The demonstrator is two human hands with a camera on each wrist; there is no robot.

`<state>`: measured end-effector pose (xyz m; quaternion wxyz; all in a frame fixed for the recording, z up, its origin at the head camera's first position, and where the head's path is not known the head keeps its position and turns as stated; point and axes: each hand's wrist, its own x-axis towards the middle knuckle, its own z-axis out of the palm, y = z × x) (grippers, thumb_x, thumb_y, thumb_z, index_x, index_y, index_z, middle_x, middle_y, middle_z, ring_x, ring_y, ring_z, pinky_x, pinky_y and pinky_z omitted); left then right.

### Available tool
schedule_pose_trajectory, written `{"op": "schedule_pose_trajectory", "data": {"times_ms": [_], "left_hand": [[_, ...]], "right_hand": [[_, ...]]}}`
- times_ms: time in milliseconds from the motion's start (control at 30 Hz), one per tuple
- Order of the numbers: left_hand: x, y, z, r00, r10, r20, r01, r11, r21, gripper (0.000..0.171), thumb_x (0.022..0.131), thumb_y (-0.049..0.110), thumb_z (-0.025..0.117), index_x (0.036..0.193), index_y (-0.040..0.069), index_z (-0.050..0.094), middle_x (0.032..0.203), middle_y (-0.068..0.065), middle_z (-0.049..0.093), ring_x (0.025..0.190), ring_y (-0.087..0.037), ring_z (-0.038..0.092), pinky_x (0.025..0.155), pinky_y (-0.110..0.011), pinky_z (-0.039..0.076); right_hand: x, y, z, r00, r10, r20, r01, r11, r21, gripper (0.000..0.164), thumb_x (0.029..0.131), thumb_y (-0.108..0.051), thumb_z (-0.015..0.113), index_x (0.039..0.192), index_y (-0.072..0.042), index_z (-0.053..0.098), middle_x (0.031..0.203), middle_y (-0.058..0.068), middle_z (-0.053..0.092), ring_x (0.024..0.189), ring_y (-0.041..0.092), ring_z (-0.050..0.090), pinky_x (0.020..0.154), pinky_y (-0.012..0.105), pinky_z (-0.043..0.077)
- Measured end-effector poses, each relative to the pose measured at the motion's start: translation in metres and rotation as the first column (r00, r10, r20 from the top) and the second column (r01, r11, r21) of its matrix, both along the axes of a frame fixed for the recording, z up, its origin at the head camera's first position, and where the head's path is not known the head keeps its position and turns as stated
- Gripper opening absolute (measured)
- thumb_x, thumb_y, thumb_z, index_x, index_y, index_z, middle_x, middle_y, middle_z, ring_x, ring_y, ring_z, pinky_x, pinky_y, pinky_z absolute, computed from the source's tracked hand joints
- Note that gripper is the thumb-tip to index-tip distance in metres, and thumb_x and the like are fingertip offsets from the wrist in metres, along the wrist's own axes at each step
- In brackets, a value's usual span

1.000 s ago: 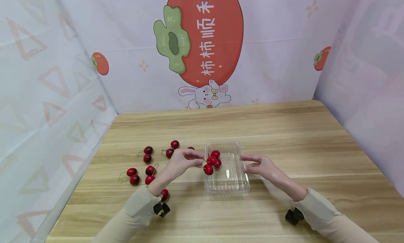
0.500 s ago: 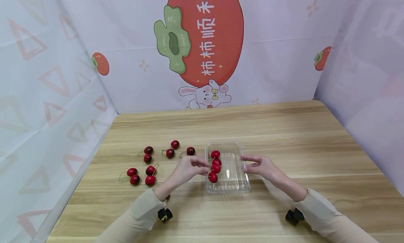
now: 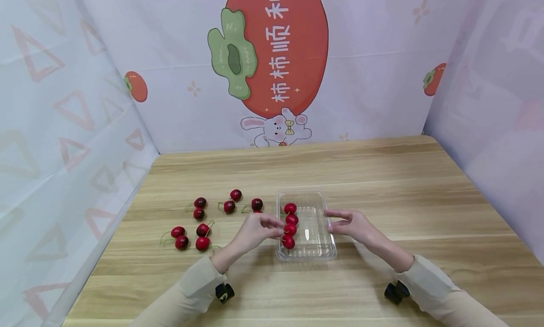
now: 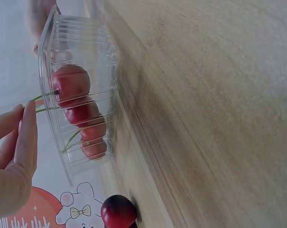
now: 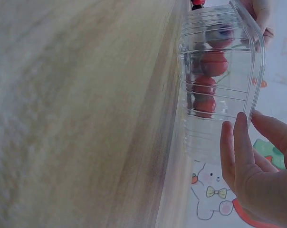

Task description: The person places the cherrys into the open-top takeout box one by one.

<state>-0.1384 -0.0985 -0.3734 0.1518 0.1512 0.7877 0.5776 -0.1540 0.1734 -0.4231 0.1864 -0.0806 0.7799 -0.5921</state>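
A clear plastic box [image 3: 313, 257] stands on the table, with several red cherries lined up along its left side [image 3: 291, 219]. At its left rim my left hand [image 3: 259, 231] pinches the green stems [image 4: 38, 98] of the nearest cherries [image 4: 71, 85], which hang or lie inside the box; whether they touch its bottom I cannot tell. Across from it, my right hand [image 3: 350, 224] holds the right rim between thumb and fingers [image 5: 242, 137], as the right wrist view shows.
Left of the box lie several more cherries in pairs, such as a front pair [image 3: 202, 243], a left pair [image 3: 181, 242] and a back pair [image 3: 229, 206]. One dark cherry [image 3: 257, 204] lies close behind my left hand. A printed cloth [image 3: 374, 81] rises behind the wooden table [image 3: 382, 176].
My left hand has moved right and slightly toward me, lowering its pair of cherries from above the left rim into the box. My right hand has stayed at the rim.
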Motion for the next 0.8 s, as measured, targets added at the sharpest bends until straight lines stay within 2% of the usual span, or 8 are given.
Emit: {"op": "schedule_pose_trajectory", "data": {"times_ms": [133,333,567,800], "left_hand": [[-0.004,-0.001,-0.010,1.000,0.011,0.012,-0.011,1.000,0.001,0.016,0.076,-0.009,0.061,0.090,-0.015,0.061,0.084,-0.022,0.063,0.072,-0.031,0.063,0.069,-0.045,0.051],[-0.010,-0.003,-0.031,1.000,0.006,0.010,-0.006,1.000,-0.002,0.016,0.075,-0.006,0.063,0.090,-0.011,0.063,0.082,-0.019,0.065,0.068,-0.025,0.064,0.063,-0.034,0.053],[-0.011,-0.002,-0.032,1.000,0.019,0.007,-0.018,0.999,-0.037,0.013,0.075,-0.003,0.064,0.087,-0.008,0.065,0.079,-0.016,0.065,0.060,-0.015,0.062,0.059,-0.028,0.053],[-0.010,-0.003,-0.034,1.000,0.026,0.015,-0.026,0.999,-0.044,0.012,0.075,-0.004,0.064,0.086,-0.008,0.065,0.079,-0.016,0.065,0.057,-0.013,0.061,0.056,-0.027,0.053]], "right_hand": [[0.000,0.000,0.000,1.000,0.003,0.001,-0.003,1.000,-0.009,0.052,0.081,-0.012,0.063,0.126,0.006,0.043,0.108,0.021,0.059,0.094,0.024,0.061,0.092,0.043,0.040],[0.001,0.001,0.001,1.000,0.006,0.005,-0.006,1.000,-0.007,0.053,0.081,-0.013,0.063,0.126,0.005,0.043,0.108,0.021,0.059,0.094,0.024,0.061,0.093,0.045,0.038],[0.000,0.001,0.001,1.000,0.010,0.003,-0.010,1.000,-0.003,0.053,0.081,-0.014,0.063,0.126,0.005,0.043,0.110,0.021,0.057,0.095,0.024,0.061,0.093,0.045,0.038],[0.000,0.000,0.001,1.000,0.000,0.016,0.000,1.000,-0.007,0.053,0.081,-0.014,0.063,0.127,0.004,0.043,0.110,0.021,0.058,0.095,0.024,0.060,0.093,0.044,0.038]]}}
